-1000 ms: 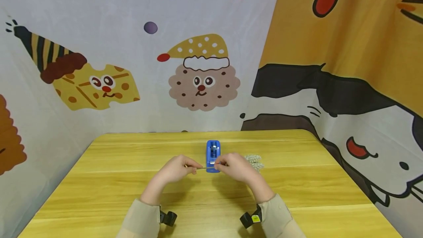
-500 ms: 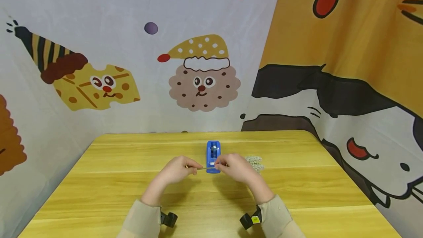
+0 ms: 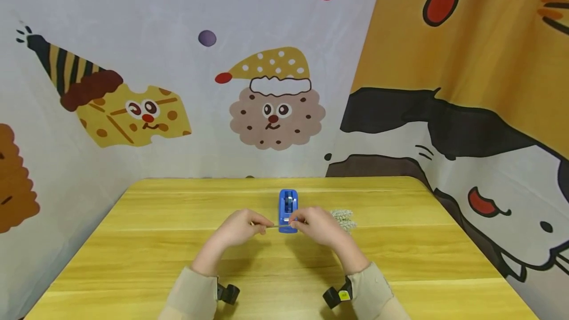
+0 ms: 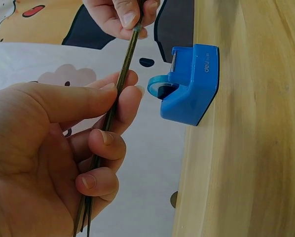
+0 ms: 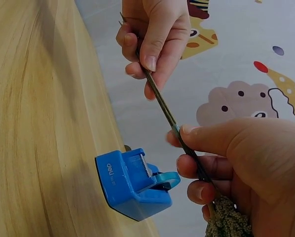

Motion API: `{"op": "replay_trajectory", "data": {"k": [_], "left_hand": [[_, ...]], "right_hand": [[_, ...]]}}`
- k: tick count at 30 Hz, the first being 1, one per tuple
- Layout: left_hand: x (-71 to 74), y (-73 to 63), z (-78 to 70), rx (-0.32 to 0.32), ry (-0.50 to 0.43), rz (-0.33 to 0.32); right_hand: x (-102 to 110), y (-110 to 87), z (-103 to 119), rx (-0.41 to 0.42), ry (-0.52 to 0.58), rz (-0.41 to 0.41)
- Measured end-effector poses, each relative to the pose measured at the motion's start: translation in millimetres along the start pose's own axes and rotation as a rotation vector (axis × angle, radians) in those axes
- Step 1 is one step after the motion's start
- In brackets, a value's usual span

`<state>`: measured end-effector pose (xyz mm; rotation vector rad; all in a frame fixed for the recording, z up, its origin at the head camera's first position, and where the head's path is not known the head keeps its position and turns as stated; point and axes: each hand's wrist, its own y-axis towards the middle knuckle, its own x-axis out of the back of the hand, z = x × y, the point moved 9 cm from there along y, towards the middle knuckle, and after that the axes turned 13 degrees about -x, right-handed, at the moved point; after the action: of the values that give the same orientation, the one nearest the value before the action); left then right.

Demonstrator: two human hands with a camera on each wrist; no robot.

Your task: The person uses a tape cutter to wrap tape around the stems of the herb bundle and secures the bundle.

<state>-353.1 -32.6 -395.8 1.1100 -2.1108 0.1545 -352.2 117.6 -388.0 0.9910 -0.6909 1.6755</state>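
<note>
Both hands hold a thin bundle of dried flower stems (image 4: 127, 57) above the table. In the head view my left hand (image 3: 237, 228) pinches the bare stems, its other fingers curled loosely around them in the left wrist view. My right hand (image 3: 317, 223) pinches the bundle closer to the flower heads (image 5: 229, 219), which are pale, grainy clusters below its palm in the right wrist view. Beside the right thumb, a shiny clear strip, seemingly tape (image 5: 175, 129), lies on the stems. A blue tape dispenser (image 4: 192, 94) stands on the table, just beyond the hands.
The light wooden table (image 3: 133, 256) spreads around the hands. A curtain (image 3: 200, 162) printed with cartoon figures hangs behind its far edge. A black wrist camera (image 3: 228, 294) sits by the left cuff, and another black wrist camera (image 3: 332, 297) by the right cuff.
The head view has shifted slightly. Both hands keep the same hold on the stems, and the tape dispenser stays in place.
</note>
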Motion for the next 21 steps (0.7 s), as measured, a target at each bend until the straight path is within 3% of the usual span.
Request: {"op": "replay_trajectory", "data": {"k": [21], "left_hand": [[-5.1,1.1,-2.1,-0.019,0.008,0.018]], "right_hand": [[-6.6,-1.3,-1.7,-0.009,-0.046,0.057]]}}
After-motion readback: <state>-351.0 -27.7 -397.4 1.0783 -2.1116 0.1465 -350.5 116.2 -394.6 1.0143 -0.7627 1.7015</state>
